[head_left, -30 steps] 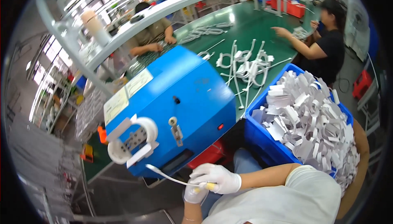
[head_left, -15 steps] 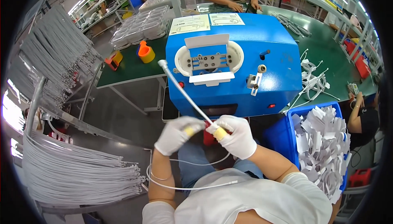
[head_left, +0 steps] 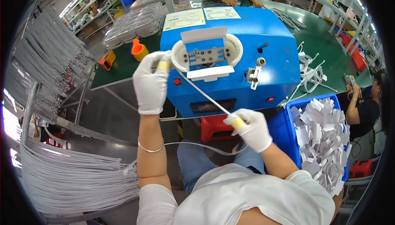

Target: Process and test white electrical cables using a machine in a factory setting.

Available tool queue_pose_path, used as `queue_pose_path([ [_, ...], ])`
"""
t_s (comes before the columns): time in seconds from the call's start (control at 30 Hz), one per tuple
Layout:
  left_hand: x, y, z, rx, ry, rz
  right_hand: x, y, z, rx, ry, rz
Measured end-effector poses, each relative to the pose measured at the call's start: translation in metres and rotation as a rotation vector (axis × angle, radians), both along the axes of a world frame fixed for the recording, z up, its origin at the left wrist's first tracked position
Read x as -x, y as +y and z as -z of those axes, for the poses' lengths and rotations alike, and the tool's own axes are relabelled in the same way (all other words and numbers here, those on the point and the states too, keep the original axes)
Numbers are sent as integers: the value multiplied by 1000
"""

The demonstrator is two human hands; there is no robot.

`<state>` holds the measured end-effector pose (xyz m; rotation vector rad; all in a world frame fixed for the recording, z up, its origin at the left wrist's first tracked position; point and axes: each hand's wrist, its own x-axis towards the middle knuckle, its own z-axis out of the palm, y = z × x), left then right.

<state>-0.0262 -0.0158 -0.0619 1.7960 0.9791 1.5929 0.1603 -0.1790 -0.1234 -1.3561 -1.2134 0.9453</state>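
Observation:
My left hand (head_left: 151, 81), in a white glove, is raised against the left side of the blue machine (head_left: 230, 56) and pinches one end of a white cable (head_left: 202, 94) beside the machine's round white winding fixture (head_left: 205, 55). My right hand (head_left: 252, 128), also gloved, grips the same cable lower down, in front of the machine's dark slot. The cable runs taut and slanted between the two hands. Its slack loops down across my lap (head_left: 197, 146).
A thick bundle of white cables (head_left: 70, 179) hangs on a rack at my left. A blue bin of white paper tags (head_left: 325, 138) stands at my right. An orange object (head_left: 139, 50) and wrapped cables lie on the green table. Other people sit behind and right.
My hands have spread apart: the left rose to the machine's winding fixture with the cable end, while the right stayed low. The cable is now stretched between them.

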Motion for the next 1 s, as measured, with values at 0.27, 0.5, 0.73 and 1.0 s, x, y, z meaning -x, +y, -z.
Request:
queue_pose_path([
  [0.27, 58, -35, 48, 350, -93, -76, -118, 8, -70, -186, -445, 407],
  [0.5, 71, -59, 80, 431, -64, -61, -149, 78, -72, -121, -469, 258],
  [0.73, 94, -63, 94, 508, -42, -114, -141, 57, -77, -245, -460, 363],
  [1.0, 71, -63, 89, 511, -51, -38, -127, 23, -87, -63, -274, 186],
])
